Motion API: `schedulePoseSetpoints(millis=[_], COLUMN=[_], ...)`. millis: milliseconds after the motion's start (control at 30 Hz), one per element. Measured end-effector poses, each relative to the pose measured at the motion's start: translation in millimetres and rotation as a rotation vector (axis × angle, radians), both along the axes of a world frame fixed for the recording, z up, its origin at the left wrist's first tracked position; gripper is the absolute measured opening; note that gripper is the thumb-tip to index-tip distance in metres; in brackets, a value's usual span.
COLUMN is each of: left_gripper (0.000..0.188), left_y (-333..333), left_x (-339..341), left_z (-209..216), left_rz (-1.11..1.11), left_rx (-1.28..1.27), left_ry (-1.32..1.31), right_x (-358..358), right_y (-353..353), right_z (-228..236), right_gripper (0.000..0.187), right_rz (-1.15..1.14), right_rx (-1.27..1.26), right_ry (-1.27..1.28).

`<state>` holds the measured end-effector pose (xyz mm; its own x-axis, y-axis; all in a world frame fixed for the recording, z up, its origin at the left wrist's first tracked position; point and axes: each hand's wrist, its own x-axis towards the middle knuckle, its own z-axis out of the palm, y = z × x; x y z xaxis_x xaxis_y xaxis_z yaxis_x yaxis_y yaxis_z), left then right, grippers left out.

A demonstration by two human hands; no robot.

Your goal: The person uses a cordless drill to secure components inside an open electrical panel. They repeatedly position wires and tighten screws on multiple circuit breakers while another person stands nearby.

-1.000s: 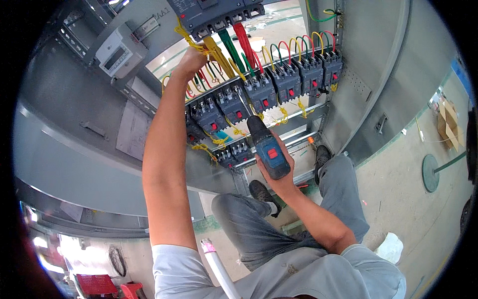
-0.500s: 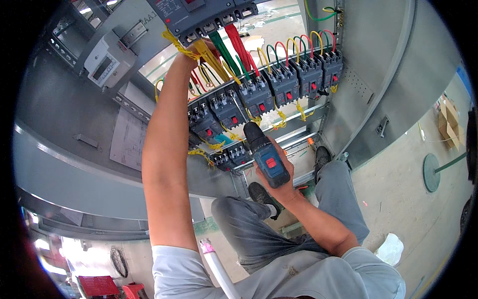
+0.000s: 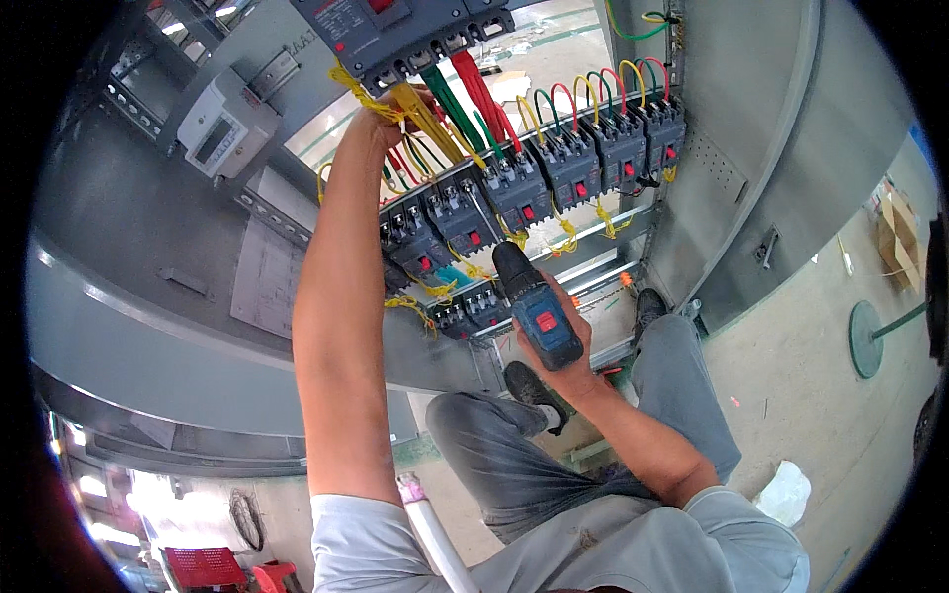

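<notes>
My right hand [image 3: 573, 343] is closed round the handle of a cordless drill [image 3: 537, 311], blue and black with a red patch. Its long thin bit [image 3: 483, 210] reaches up to the terminals of a dark grey circuit breaker [image 3: 461, 210] in a row of several. At the upper left, my left hand [image 3: 381, 127] is wrapped round a bundle of yellow wires [image 3: 427, 124] below the large breaker [image 3: 405, 40]. Some of its fingers are hidden behind the wires. Green wires [image 3: 450, 104] and red wires [image 3: 477, 94] hang beside them.
Grey metal cabinet walls [image 3: 736, 128] enclose the breakers. A white meter [image 3: 219, 133] is mounted at the left. Thin yellow wires [image 3: 563, 235] dangle below the row. My knees and shoes are under it. A cardboard piece [image 3: 898, 237] and a green round base [image 3: 866, 338] are at the right.
The whole view has shifted slightly, so everything sits a little further right and lower. Both hands keep their places, the drill bit still at the breaker terminals.
</notes>
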<state>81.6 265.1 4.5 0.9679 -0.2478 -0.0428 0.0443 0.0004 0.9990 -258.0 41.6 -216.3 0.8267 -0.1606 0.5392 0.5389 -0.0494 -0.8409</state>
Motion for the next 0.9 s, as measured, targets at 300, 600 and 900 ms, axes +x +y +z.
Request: schedulePoseSetpoints(millis=[300,600,900], left_gripper=[0.008,0.013,0.053], left_y=[-8.4,-10.4,6.3], left_x=[-2.7,-33.4,-75.0], left_z=[0.1,10.1,10.4], left_rz=[0.105,-0.132,-0.133], left_rx=[0.01,-0.03,0.653], left_ry=[0.005,0.023,-0.466], right_x=[0.5,-1.9,0.6], right_y=[-2.7,-6.1,-7.4], right_z=[6.0,4.6,2.6], right_gripper=[0.077,0.077,0.075], right_rz=[0.033,0.019,0.039], right_rx=[0.015,-0.007,0.018], right_ry=[-0.021,0.047,0.023])
